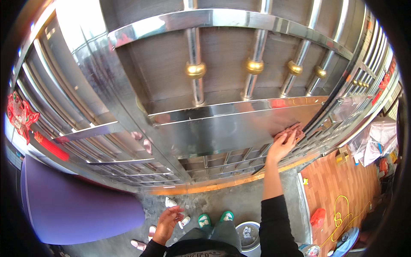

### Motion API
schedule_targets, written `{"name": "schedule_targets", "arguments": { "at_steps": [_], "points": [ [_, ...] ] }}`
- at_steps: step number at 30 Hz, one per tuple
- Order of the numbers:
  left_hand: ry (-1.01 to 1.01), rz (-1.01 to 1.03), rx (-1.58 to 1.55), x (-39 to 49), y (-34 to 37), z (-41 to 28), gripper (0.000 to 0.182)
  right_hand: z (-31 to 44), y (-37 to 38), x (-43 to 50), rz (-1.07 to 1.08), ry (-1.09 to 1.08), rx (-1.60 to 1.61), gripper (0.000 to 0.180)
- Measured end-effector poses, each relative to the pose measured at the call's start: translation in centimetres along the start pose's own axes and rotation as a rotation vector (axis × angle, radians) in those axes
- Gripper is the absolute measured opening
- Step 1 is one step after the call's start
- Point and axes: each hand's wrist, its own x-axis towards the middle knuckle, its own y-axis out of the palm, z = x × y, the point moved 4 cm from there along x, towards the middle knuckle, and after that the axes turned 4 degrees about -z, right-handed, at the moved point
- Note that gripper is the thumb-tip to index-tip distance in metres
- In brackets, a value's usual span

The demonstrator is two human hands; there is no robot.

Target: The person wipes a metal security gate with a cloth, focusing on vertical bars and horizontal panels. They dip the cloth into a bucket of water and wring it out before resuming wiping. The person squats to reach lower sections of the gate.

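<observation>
My right hand point(282, 146) presses a reddish-brown cloth point(290, 130) against a shiny metal panel point(218, 131) near its right edge. The panel belongs to a stainless steel door whose upright bars point(194, 48) carry gold balls point(195, 70). My left hand point(168, 221) hangs in front of my body, away from the door, with its fingers loosely bent and nothing seen in them. A round bucket point(249, 236) of dark water stands on the floor by my legs, with something pale at its surface.
A purple padded-looking sheet point(83, 205) stands at the left, beneath a red fish ornament point(22, 117). White and pink slippers point(138, 245) lie about the concrete floor point(282, 192). At the right are wood-pattern flooring point(334, 180), a yellow cord point(337, 218) and a red plastic bag point(318, 217).
</observation>
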Motion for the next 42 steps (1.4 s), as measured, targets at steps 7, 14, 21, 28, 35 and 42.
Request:
{"name": "schedule_targets", "arguments": {
  "at_steps": [7,14,21,28,35,42],
  "points": [
    [0.044,0.133,0.017,1.7,5.6,-0.8,0.037,17.6,1.8,-10.1,0.243,-0.401,0.396,0.021],
    [0.053,0.247,0.044,2.4,8.9,-1.4,0.037,17.9,1.1,-5.1,0.266,-0.999,0.238,0.025],
    [-0.013,-0.037,-0.026,-0.4,3.0,0.4,0.036,6.3,-1.0,11.5,-0.096,-0.386,0.006,0.047],
    [-0.016,-0.057,-0.044,0.1,2.6,0.9,0.034,12.1,-0.5,3.7,0.048,-0.347,0.16,0.052],
    [0.092,0.072,-0.051,1.3,4.7,-0.9,0.034,15.6,-3.8,4.0,0.234,-0.174,0.605,0.049],
    [0.1,-0.059,-0.117,-0.2,1.6,-0.7,0.028,16.2,-3.2,15.3,0.628,-0.532,-0.624,0.038]
  ]
}}
